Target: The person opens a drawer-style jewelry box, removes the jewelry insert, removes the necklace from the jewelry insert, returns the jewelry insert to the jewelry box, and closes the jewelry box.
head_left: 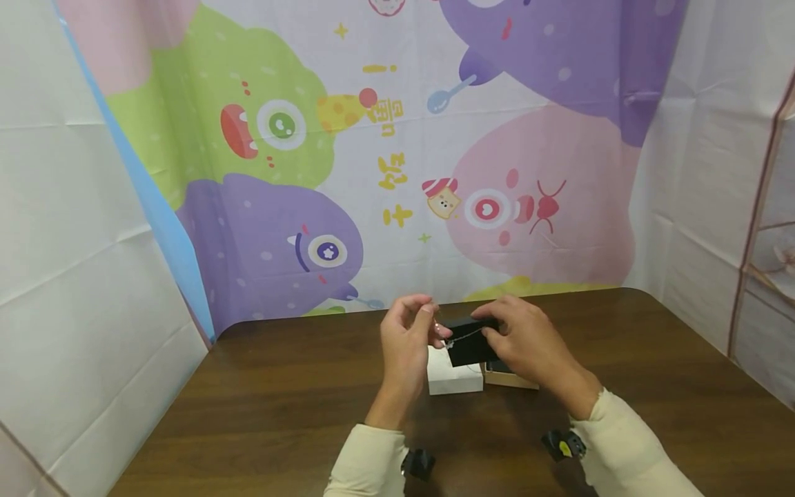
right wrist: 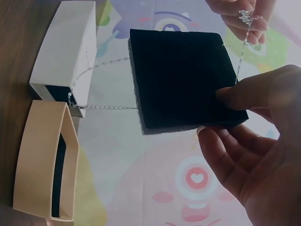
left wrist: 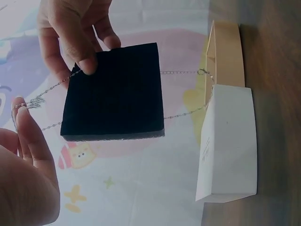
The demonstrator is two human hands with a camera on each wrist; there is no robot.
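Observation:
My left hand [head_left: 406, 338] pinches a thin silver necklace [left wrist: 36, 101] near its small pendant, between thumb and fingers. With thumb on one face and fingers behind, my right hand [head_left: 528, 338] grips a square black pad [head_left: 466, 348] by one edge. The pad is held up above the table, tilted. The necklace chain [right wrist: 110, 108] passes behind the pad and loops out past its far side, where the clasp end hangs near the boxes. Part of the chain runs under the right thumb in the left wrist view.
A white box [head_left: 456, 381] stands on the brown wooden table [head_left: 279, 400] below the hands. Beside it is an open tan box [head_left: 512, 378] with dark material inside. A patterned cloth [head_left: 397, 262] hangs behind the table's far edge.

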